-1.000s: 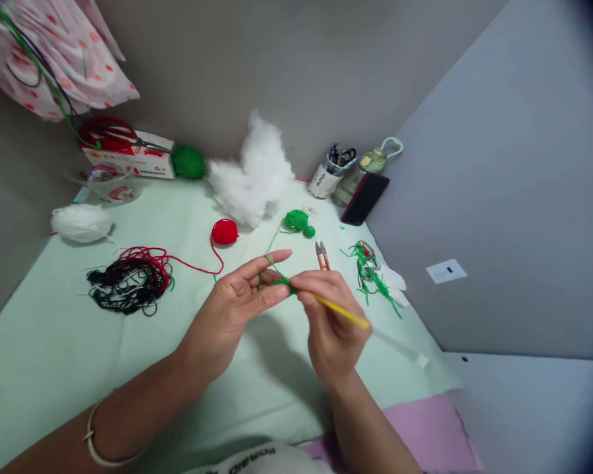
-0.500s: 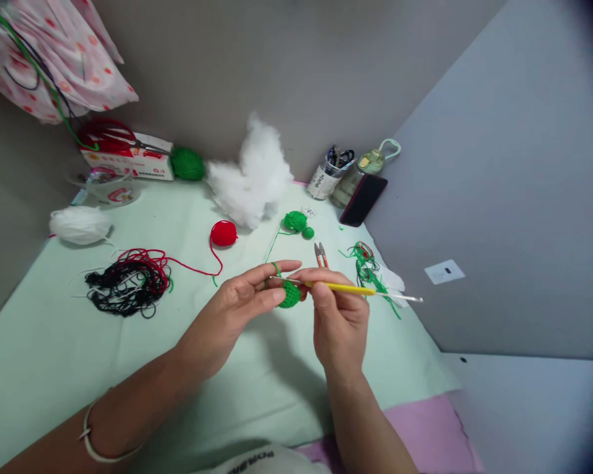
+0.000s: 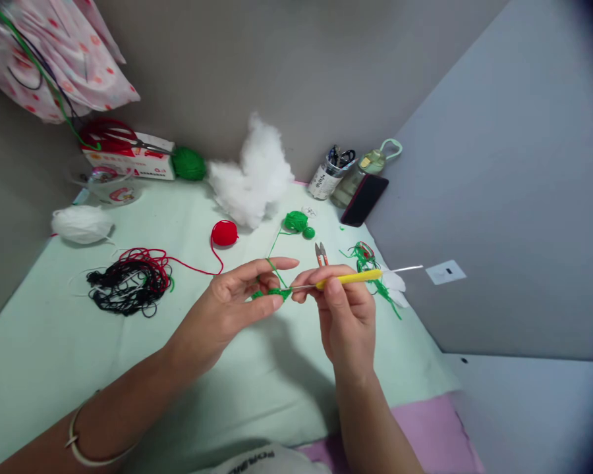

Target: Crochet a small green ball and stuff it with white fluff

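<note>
My left hand point(image 3: 240, 289) pinches a small green crochet piece point(image 3: 279, 293) between thumb and fingers, and part of the piece is hidden behind them. Green yarn runs over my left index finger and back to a small green yarn ball point(image 3: 295, 222). In my right hand point(image 3: 346, 303) is a crochet hook point(image 3: 356, 277) with a yellow handle and metal ends, held like a pen. Its thin left tip meets the right edge of the green piece. Both hands are above the pale green cloth point(image 3: 227, 395).
Beyond the hands lie orange-handled thread snips point(image 3: 321, 254), a red yarn ball point(image 3: 225, 233) and white stuffing point(image 3: 252, 174). Tangled black yarn point(image 3: 123, 289) is at left, with white yarn point(image 3: 82, 224) behind. Green scraps point(image 3: 366, 257), a phone point(image 3: 364, 200) and a pen cup point(image 3: 325, 179) are at right.
My right hand has moved slightly right, drawing the hook back from across the piece to its edge. The green piece has turned and shows less of its face.
</note>
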A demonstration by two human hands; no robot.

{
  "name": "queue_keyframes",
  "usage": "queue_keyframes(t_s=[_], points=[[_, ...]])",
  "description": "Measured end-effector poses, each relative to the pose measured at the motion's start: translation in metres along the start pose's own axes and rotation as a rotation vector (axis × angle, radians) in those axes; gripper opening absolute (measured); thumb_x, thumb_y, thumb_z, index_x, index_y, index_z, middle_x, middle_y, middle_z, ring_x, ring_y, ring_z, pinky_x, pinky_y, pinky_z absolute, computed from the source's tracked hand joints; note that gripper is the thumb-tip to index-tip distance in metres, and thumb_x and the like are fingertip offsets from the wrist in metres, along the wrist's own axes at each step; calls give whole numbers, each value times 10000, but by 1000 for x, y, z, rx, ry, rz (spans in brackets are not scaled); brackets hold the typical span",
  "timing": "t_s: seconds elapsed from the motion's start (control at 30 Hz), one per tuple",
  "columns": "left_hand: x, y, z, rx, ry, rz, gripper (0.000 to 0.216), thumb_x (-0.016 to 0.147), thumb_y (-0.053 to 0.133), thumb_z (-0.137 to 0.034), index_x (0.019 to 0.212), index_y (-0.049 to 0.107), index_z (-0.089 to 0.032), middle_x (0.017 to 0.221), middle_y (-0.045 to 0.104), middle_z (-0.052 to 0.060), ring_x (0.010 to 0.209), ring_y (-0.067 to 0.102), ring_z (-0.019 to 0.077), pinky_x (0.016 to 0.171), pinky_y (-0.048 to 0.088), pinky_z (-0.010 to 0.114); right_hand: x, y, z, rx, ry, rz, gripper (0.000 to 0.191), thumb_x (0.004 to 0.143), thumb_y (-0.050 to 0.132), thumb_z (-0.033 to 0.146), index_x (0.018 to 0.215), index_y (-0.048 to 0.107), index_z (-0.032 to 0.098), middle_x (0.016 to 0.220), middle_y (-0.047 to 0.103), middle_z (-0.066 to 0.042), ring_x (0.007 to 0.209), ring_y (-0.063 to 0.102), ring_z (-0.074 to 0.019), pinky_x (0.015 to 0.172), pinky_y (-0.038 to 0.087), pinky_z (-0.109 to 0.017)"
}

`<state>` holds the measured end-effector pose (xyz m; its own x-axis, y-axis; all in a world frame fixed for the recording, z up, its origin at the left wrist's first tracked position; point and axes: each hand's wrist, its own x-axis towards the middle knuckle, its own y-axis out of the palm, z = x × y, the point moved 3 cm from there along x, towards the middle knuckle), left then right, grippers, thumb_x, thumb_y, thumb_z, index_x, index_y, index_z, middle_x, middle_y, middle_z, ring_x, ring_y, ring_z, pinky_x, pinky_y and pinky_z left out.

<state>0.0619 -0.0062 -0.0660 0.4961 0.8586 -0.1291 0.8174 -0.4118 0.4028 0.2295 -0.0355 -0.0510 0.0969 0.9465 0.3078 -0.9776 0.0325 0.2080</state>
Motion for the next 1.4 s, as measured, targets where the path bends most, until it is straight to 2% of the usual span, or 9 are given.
queue_keyframes(t_s=[0.2, 0.33, 0.5, 0.6, 0.73, 0.93, 1.13, 1.3, 1.4], points=[[-1, -1, -3, 113, 43, -40, 366, 881, 783, -261, 1220, 783, -398, 939, 639, -20, 986, 599, 176, 974, 440, 329, -2, 1, 7, -168, -101, 26, 223, 1072, 522, 256, 1031, 741, 242, 954, 765, -39, 832, 737, -168, 755, 607, -325], [-2, 3, -2, 153, 79, -160, 462, 859, 786, -205, 1288, 753, -374, 898, 611, -37, 943, 590, 156, 988, 434, 319, -11, 9, 13, -570, -424, 104, 259, 1037, 524, 132, 1167, 715, 248, 997, 769, -58, 923, 742, -192, 798, 618, -345], [2, 11, 8, -259, -105, -50, 506, 822, 850, -312, 1315, 741, -269, 913, 690, 0, 918, 632, 165, 940, 492, 318, -22, 13, 7, -961, -682, 50, 336, 955, 659, 113, 1190, 755, 334, 1076, 784, -56, 956, 749, -219, 768, 617, -345], [5, 10, 10, -409, -195, 5, 386, 826, 841, -290, 1201, 795, -212, 957, 728, 37, 965, 642, 179, 1002, 489, 339, -17, 6, 7, -715, -545, -45, 291, 988, 623, 153, 1165, 768, 333, 1000, 784, -51, 887, 734, -222, 733, 609, -377], [5, 8, 4, -337, -110, 2, 433, 804, 861, -259, 1230, 787, -255, 914, 732, 16, 965, 638, 192, 1036, 454, 365, -5, 1, 8, -308, -295, -106, 208, 1031, 589, 245, 1019, 791, 292, 864, 753, -40, 755, 677, -193, 635, 561, -348], [1, 13, 2, -212, -23, -47, 374, 830, 858, -273, 1199, 800, -293, 968, 730, 9, 991, 613, 181, 940, 462, 303, -5, 9, 2, -388, -284, -42, 255, 1011, 613, 161, 1097, 792, 320, 969, 781, -31, 886, 714, -190, 732, 583, -344], [4, 14, 7, -398, -128, -73, 363, 809, 861, -259, 1168, 814, -245, 922, 714, 4, 889, 626, 145, 930, 490, 286, -18, 12, 2, -804, -554, -11, 396, 939, 692, 111, 1226, 772, 372, 1127, 781, -52, 944, 727, -218, 777, 603, -368], [6, 9, 4, -424, -126, -54, 298, 821, 837, -250, 1119, 833, -236, 899, 710, 5, 845, 618, 145, 957, 494, 311, -8, 3, 5, -369, -308, -169, 205, 1010, 621, 230, 1055, 805, 310, 875, 766, -41, 741, 675, -195, 622, 562, -352], [5, 11, 0, -293, -47, -35, 338, 828, 847, -261, 1162, 816, -297, 947, 733, -5, 939, 622, 167, 943, 465, 295, -4, 6, 1, -179, -169, -104, 155, 1000, 657, 294, 1001, 812, 298, 896, 769, -37, 765, 671, -182, 639, 553, -331]])
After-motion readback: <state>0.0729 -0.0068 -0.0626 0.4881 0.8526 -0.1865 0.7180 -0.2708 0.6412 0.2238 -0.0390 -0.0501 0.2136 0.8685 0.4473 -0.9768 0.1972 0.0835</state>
